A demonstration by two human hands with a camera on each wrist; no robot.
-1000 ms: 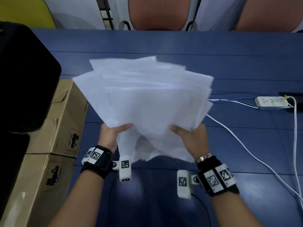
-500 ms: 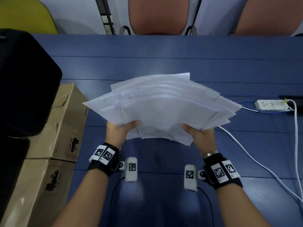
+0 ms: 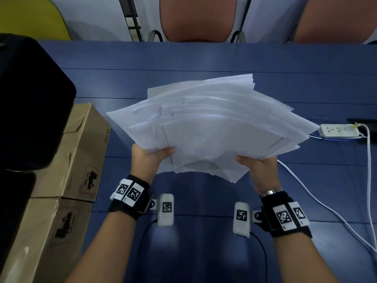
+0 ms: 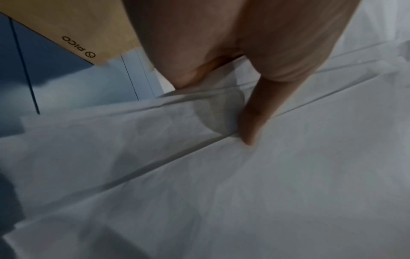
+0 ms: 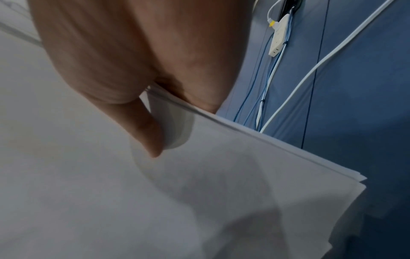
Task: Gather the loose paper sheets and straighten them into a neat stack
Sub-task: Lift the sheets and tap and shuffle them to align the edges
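Note:
A fanned, uneven bundle of white paper sheets [image 3: 212,127] is held above the blue table [image 3: 204,58], its corners sticking out at different angles. My left hand [image 3: 151,156] grips the bundle's near left edge, thumb on top. My right hand [image 3: 259,162] grips the near right edge the same way. In the left wrist view my left hand [image 4: 244,98] pinches the paper sheets [image 4: 244,192], thumb pressed on the top page. In the right wrist view my right hand [image 5: 155,112] clamps several paper sheets [image 5: 221,184] between thumb and fingers. The fingers under the paper are hidden.
Two brown cardboard boxes [image 3: 67,160] stand along the left, beside a black object [image 3: 30,99]. A white power strip [image 3: 338,130] with white and blue cables [image 3: 318,203] lies at the right. Chairs [image 3: 197,17] stand beyond the table's far edge.
The bundle has tipped from steeply raised toward me to lying flatter and lower over the table, and both hands have shifted slightly apart while keeping their grip.

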